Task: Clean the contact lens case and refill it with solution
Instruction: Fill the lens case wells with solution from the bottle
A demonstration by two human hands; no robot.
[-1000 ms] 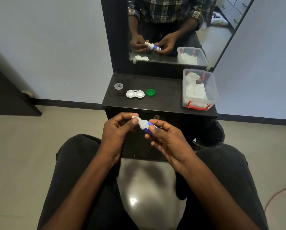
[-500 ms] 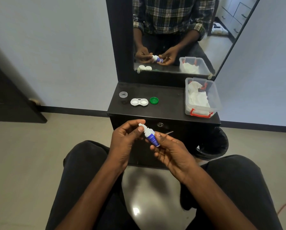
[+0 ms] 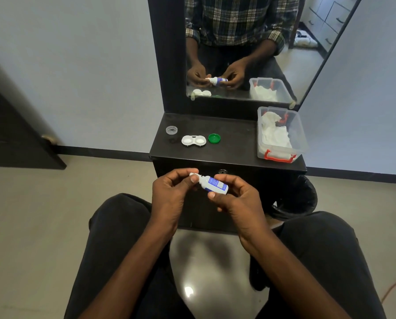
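Refilling is not yet begun: lens case (image 3: 193, 140) lies open on the counter (image 3: 233, 143) at twelve o'clock, while left hand (image 3: 171, 196) pinches the cap of the solution bottle (image 3: 213, 184) gripped by right hand (image 3: 236, 199).

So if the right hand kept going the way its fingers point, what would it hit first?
Probably the left hand. The right hand holds the bottle, fingers pointing left along it towards the cap end, which the left hand pinches. Depth is hard to judge.
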